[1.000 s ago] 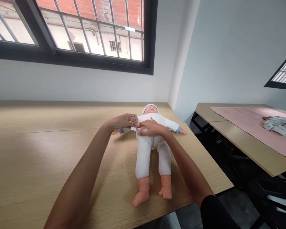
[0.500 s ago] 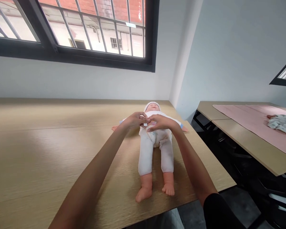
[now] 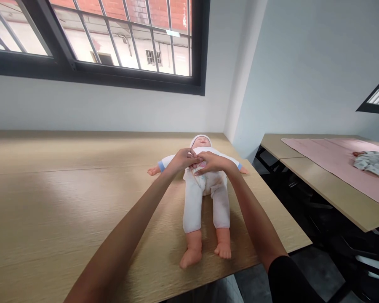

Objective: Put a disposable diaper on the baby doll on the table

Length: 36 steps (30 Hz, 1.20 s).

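A baby doll (image 3: pixel 192 206) lies on its back on the wooden table, its head toward the wall and its bare feet toward me. It wears a white cap, a white top with blue cuffs and a diaper (image 3: pixel 206 184) over white legs. My left hand (image 3: pixel 187 159) is at the doll's waist, its fingers pinched at the diaper's upper edge. My right hand (image 3: pixel 212 163) touches the same edge from the right, fingers bent together, its fingertips meeting those of my left hand. What lies between the fingertips is too small to make out.
The wooden table (image 3: pixel 66 202) reaches far left, its right edge close beside the doll. Past a gap at the right, another table (image 3: pixel 328 181) bears a pink mat (image 3: pixel 334 162) and a patterned cloth bundle (image 3: pixel 374 163). A barred window is in the wall ahead.
My left hand has shifted slightly to the right, toward my right hand. More of the doll's arm and blue cuff on the left now shows.
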Each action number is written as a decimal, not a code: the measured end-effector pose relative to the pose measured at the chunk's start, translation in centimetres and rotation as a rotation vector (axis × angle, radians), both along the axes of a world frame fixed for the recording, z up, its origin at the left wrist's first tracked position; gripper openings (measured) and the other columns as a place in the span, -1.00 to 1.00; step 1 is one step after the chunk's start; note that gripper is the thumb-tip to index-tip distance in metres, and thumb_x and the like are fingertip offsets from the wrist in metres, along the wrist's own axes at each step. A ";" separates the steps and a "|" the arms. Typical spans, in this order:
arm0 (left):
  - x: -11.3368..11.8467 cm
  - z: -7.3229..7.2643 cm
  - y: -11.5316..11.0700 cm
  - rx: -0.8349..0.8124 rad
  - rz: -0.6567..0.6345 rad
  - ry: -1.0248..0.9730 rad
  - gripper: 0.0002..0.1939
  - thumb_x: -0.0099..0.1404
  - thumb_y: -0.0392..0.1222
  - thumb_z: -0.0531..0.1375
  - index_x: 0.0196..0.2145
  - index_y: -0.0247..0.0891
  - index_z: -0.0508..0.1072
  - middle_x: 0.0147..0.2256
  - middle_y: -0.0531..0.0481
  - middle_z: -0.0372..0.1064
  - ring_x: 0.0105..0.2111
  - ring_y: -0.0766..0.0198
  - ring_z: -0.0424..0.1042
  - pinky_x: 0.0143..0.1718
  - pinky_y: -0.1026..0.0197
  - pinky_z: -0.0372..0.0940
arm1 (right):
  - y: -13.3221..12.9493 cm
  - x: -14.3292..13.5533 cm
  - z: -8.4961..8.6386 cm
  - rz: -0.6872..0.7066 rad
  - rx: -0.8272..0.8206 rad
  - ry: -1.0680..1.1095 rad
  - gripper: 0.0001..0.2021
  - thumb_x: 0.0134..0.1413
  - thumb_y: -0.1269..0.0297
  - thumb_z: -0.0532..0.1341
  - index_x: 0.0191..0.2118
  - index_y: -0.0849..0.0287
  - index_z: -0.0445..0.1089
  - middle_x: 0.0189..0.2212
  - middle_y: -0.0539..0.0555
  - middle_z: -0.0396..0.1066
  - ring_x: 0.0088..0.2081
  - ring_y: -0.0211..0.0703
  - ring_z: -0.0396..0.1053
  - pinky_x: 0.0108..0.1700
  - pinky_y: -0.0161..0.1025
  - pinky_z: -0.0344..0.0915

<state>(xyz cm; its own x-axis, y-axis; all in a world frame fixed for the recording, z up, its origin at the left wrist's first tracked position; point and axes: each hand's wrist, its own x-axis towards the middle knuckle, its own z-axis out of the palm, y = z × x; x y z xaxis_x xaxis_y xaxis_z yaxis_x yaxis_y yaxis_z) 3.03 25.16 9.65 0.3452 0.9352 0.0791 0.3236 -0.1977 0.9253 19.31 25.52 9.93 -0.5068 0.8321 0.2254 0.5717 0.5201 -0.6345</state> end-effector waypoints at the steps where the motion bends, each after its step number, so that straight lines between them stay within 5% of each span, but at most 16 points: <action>1: -0.1 0.1 0.1 -0.008 -0.016 0.020 -0.71 -0.03 -0.05 0.32 -0.51 -0.26 0.32 -0.60 0.05 0.36 -0.53 0.30 0.37 -0.48 0.26 0.24 | 0.0 0.0 0.0 0.028 -0.011 -0.039 -0.78 -0.30 0.32 0.44 -0.42 0.14 0.45 -0.38 -0.03 0.45 -0.26 -0.12 0.38 -0.20 -0.25 0.26; 4: -0.6 0.1 0.6 -0.023 -0.075 0.089 -0.81 -0.02 -0.12 0.28 -0.51 -0.28 0.40 -0.55 0.01 0.40 -0.50 0.29 0.38 -0.42 0.23 0.27 | 0.1 0.1 0.2 0.114 -0.062 -0.179 -0.75 -0.15 0.28 0.38 -0.26 0.16 0.45 -0.23 0.03 0.46 -0.14 -0.07 0.38 -0.09 -0.18 0.27; 11: -1.0 0.7 0.5 0.054 -0.101 0.260 -0.74 -0.03 -0.11 0.27 -0.38 -0.30 0.52 -0.44 -0.02 0.47 -0.42 0.21 0.41 -0.37 0.20 0.26 | 0.1 2.8 1.0 0.029 -0.165 -0.147 -0.32 -0.10 0.05 0.37 0.17 0.11 0.24 0.18 0.15 0.22 0.18 0.10 0.19 0.15 -0.06 0.19; 20: -0.3 0.3 0.2 0.160 0.013 0.389 -0.77 -0.01 -0.15 0.24 -0.35 -0.29 0.46 -0.32 -0.05 0.43 -0.32 0.16 0.43 -0.38 0.22 0.27 | 0.8 6.5 0.9 -0.236 -0.139 -0.208 -0.75 0.02 0.27 0.28 -0.14 0.18 0.43 -0.02 0.14 0.42 -0.07 -0.04 0.39 -0.09 -0.19 0.33; 25: -0.5 -0.3 0.5 0.169 0.002 0.362 -0.65 -0.02 -0.10 0.24 -0.24 -0.26 0.42 -0.18 -0.10 0.38 -0.19 0.10 0.41 -0.36 0.21 0.29 | 1.3 6.0 0.0 -0.189 -0.194 -0.264 -0.73 -0.03 0.34 0.30 -0.14 0.19 0.42 -0.08 0.12 0.46 -0.14 -0.08 0.42 -0.19 -0.28 0.30; 36: -1.4 -0.5 1.8 0.160 -0.105 0.347 -0.65 -0.07 -0.05 0.30 -0.30 -0.24 0.46 -0.30 -0.01 0.39 -0.26 0.14 0.40 -0.30 0.20 0.24 | 2.3 6.2 -0.9 -0.097 -0.170 -0.161 -0.76 -0.23 0.24 0.37 -0.37 0.22 0.43 -0.37 0.03 0.47 -0.32 -0.14 0.37 -0.32 -0.31 0.20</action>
